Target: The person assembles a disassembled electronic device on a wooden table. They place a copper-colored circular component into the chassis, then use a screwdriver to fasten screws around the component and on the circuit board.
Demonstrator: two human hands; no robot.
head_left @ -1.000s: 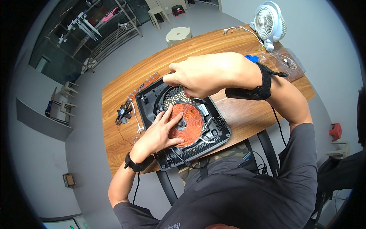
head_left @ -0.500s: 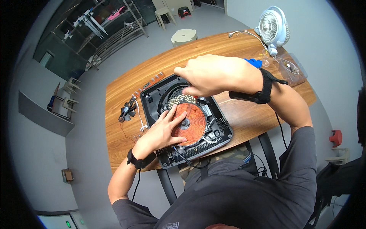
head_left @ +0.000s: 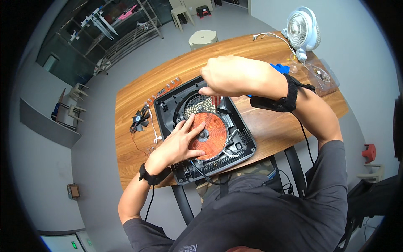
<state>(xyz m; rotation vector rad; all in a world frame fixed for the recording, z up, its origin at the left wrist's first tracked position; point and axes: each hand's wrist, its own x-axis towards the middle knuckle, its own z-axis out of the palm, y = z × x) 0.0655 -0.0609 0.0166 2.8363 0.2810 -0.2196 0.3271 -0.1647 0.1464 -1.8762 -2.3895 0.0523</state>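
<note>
An opened induction cooker, its black housing lying on the table, sits in front of me. Inside it is a round, copper-coloured coil. My left hand rests on the coil's left side with fingers spread. Over the housing's far right part, my right hand is closed round a screwdriver with a red handle. The handle stands roughly upright beside the coil's far edge; its tip is hidden. Beyond the coil lies a round vent grille.
A small black fan and a narrow circuit board lie left of the housing. A white desk fan, a blue cloth-like item and a clear plastic bag are at the far right. A black cable hangs near the front edge.
My right hand has shifted slightly right and turned, so more of the red handle shows below it. My left hand stays on the coil.
</note>
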